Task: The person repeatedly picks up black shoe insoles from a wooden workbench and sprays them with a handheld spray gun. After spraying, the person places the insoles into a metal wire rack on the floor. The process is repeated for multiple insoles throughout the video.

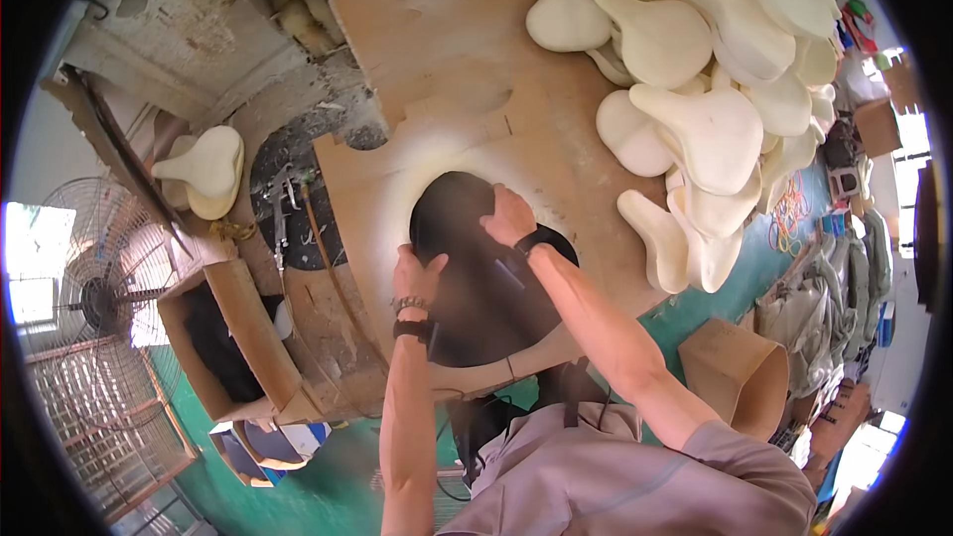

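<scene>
A black saddle-shaped cover (pixel 476 283) lies on the wooden workbench (pixel 447 69), over a rounded form. My left hand (pixel 415 276) grips its left edge, fingers curled onto the black material. My right hand (pixel 508 216) presses down on its upper part, fingers closed against the surface. Both wrists wear dark bands. What lies under the cover is hidden.
A heap of cream foam saddle pads (pixel 710 60) fills the bench's right side; two more pads (pixel 206 171) lie at the left. An open cardboard box (pixel 233 342) sits lower left, a standing fan (pixel 94 298) beside it, and another box (pixel 735 372) at the right.
</scene>
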`<state>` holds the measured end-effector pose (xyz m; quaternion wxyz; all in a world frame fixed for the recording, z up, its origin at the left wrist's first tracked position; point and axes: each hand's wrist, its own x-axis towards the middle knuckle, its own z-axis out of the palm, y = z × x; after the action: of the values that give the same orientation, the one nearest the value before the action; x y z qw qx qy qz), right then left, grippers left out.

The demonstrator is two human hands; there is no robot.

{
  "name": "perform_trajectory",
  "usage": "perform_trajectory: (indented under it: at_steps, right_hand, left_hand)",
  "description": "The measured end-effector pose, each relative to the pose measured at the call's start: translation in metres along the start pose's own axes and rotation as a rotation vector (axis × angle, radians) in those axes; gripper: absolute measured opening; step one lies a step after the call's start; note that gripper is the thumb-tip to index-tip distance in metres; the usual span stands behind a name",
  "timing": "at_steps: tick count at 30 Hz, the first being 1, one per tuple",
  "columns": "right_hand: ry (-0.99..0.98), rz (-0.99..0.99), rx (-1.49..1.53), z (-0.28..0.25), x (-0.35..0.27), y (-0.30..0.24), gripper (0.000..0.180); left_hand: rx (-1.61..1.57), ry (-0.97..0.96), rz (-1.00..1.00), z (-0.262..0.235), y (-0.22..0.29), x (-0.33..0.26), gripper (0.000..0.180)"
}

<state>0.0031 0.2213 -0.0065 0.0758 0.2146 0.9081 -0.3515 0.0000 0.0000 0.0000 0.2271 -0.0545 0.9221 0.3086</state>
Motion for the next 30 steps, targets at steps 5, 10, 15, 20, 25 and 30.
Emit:
perform_trajectory:
  at_steps: [5, 10, 15, 20, 25, 30]
  right_hand:
    - [0.037, -0.064, 0.026, 0.004, -0.01, -0.008, 0.054]
    - [0.21, -0.33, -0.125, 0.013, -0.036, -0.008, 0.035]
    - [0.169, -0.143, -0.023, 0.015, -0.024, 0.003, 0.047]
    - [0.014, -0.008, 0.085, -0.004, -0.001, 0.006, 0.061]
    - [-0.061, 0.055, 0.115, -0.002, 0.002, 0.008, 0.065]
    - [-0.088, 0.044, 0.105, -0.001, -0.004, -0.002, 0.068]
  left_hand:
    - [-0.009, 0.066, 0.065, -0.007, -0.015, -0.009, 0.08]
    - [-0.098, 0.01, 0.012, -0.012, -0.007, -0.01, 0.08]
    - [-0.061, 0.02, 0.032, -0.006, -0.01, -0.008, 0.079]
    - [-0.064, 0.052, 0.099, -0.001, -0.017, -0.001, 0.081]
    - [0.033, -0.086, 0.027, -0.024, -0.016, -0.021, 0.083]
    - [0.04, 0.076, -0.013, -0.007, -0.088, -0.076, 0.081]
